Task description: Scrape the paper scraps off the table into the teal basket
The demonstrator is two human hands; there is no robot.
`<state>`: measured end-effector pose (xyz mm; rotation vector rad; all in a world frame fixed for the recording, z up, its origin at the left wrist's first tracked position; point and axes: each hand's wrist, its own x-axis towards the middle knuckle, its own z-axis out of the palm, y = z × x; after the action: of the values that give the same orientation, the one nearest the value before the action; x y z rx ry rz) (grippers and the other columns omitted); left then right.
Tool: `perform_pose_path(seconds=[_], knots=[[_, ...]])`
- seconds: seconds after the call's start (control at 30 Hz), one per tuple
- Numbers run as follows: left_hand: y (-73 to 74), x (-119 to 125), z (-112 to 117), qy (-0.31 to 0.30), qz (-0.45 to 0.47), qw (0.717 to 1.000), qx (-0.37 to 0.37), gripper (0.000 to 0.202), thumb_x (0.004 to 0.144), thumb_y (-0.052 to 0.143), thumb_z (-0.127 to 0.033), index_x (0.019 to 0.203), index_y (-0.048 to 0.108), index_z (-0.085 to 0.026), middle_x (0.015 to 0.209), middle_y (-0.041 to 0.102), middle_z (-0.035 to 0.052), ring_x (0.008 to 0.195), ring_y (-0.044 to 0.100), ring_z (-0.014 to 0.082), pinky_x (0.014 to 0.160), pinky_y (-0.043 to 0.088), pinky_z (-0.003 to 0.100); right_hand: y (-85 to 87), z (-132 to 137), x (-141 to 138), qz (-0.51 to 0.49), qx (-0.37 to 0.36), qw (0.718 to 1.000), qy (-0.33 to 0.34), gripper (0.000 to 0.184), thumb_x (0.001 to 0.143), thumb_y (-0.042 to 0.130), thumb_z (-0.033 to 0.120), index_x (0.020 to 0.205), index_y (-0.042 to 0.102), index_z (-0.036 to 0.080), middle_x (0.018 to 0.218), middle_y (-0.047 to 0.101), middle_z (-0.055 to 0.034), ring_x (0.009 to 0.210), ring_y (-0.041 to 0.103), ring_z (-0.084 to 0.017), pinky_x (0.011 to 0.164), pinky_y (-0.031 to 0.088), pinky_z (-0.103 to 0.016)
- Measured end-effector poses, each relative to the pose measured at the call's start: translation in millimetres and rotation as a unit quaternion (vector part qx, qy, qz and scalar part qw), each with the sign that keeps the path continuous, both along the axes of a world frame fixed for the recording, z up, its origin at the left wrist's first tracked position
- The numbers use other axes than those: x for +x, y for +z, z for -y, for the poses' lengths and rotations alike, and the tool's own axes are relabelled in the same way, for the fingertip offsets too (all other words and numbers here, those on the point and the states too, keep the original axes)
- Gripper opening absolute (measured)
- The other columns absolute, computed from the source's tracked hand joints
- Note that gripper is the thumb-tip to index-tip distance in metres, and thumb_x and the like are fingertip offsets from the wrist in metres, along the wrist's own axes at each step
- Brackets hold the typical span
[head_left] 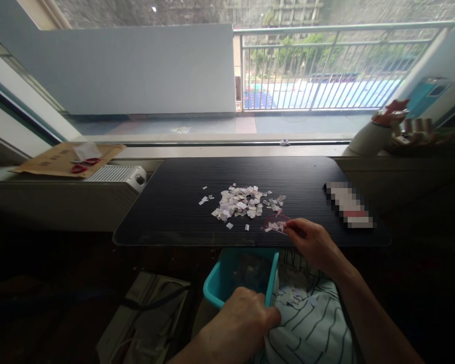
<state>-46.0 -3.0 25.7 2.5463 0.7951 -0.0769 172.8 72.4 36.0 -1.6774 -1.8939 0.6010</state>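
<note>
Wrapped over the near rim of a teal bin (212, 285), my left hand (242, 316) holds it just below the table's front edge. My right hand (307, 240) is closed in a pinch on a thin see-through piece with a pink edge (267, 221); its exact kind does not show. Paper scraps lie on or under that piece, I cannot tell which. A heap of small pale paper scraps (240, 202) sits on the black table (167, 202), left of my right hand. More scraps (298, 296) lie on striped cloth (318, 328) right of the bin. The bin's contents are dim.
A phone-shaped, pixelated object (349, 207) lies at the table's right. On the left ledge are a brown envelope (53, 159) and red-handled scissors (79, 167). A white radiator (117, 174) stands beside the table. A pale vase-like object (367, 136) is at the right sill.
</note>
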Motion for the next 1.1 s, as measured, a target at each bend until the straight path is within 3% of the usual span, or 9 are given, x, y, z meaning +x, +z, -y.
perform_pose_path(seconds=[0.2,0.33,0.5,0.67,0.83,1.1], knots=[[-3.6,2.3,-1.3,-0.009,0.004,1.000,0.019,0.009,0.075,0.058,-0.011,0.078,0.062,-0.018,0.061,0.055,0.0011,0.052,0.050,0.0170,0.046,0.014,0.030,-5.2,3.6,12.4,0.032,0.002,0.999,-0.041,0.018,0.085,0.052,0.030,0.085,0.068,0.020,0.083,0.070,-0.0029,0.075,0.064,-0.018,0.069,0.044,-0.029],[-5.4,6.8,-2.2,-0.013,0.010,1.000,0.026,0.005,0.079,0.059,-0.016,0.078,0.062,-0.019,0.061,0.055,0.0008,0.052,0.051,0.0172,0.045,0.014,0.031,-1.5,2.4,3.7,0.029,0.012,1.000,0.000,0.022,0.088,0.048,0.029,0.084,0.067,0.019,0.082,0.067,-0.0033,0.072,0.062,-0.017,0.067,0.044,-0.028],[0.0,10.8,-3.9,-0.021,0.000,1.000,0.008,0.004,0.080,0.061,-0.016,0.077,0.062,-0.018,0.060,0.058,0.0013,0.052,0.052,0.0176,0.044,0.015,0.031,6.2,6.4,-0.6,0.028,-0.027,0.997,0.061,0.024,0.088,0.047,0.030,0.080,0.067,0.020,0.076,0.066,-0.0023,0.066,0.059,-0.015,0.061,0.043,-0.026],[4.3,10.7,-4.6,-0.016,-0.004,1.000,-0.005,0.006,0.081,0.059,-0.014,0.080,0.064,-0.018,0.065,0.061,0.0030,0.055,0.054,0.0186,0.046,0.020,0.030,2.6,5.7,0.4,0.001,-0.008,0.999,0.038,0.023,0.086,0.049,0.030,0.081,0.068,0.019,0.074,0.066,-0.0016,0.064,0.058,-0.015,0.060,0.043,-0.026],[7.4,10.4,-5.8,-0.016,-0.001,1.000,-0.014,0.007,0.080,0.059,-0.013,0.081,0.064,-0.018,0.066,0.061,0.0019,0.057,0.056,0.0192,0.047,0.022,0.029,4.1,12.6,-1.4,-0.021,-0.064,0.995,0.077,0.023,0.087,0.050,0.033,0.078,0.067,0.019,0.068,0.062,0.0008,0.060,0.055,-0.013,0.056,0.041,-0.024],[4.6,9.9,-7.1,-0.012,0.006,1.000,-0.008,0.006,0.080,0.059,-0.015,0.080,0.064,-0.018,0.063,0.058,0.0010,0.056,0.055,0.0185,0.047,0.022,0.029,-2.6,15.3,15.4,-0.051,-0.075,0.995,0.044,0.024,0.086,0.053,0.037,0.081,0.068,0.019,0.070,0.066,-0.0010,0.061,0.058,-0.015,0.056,0.044,-0.024]])
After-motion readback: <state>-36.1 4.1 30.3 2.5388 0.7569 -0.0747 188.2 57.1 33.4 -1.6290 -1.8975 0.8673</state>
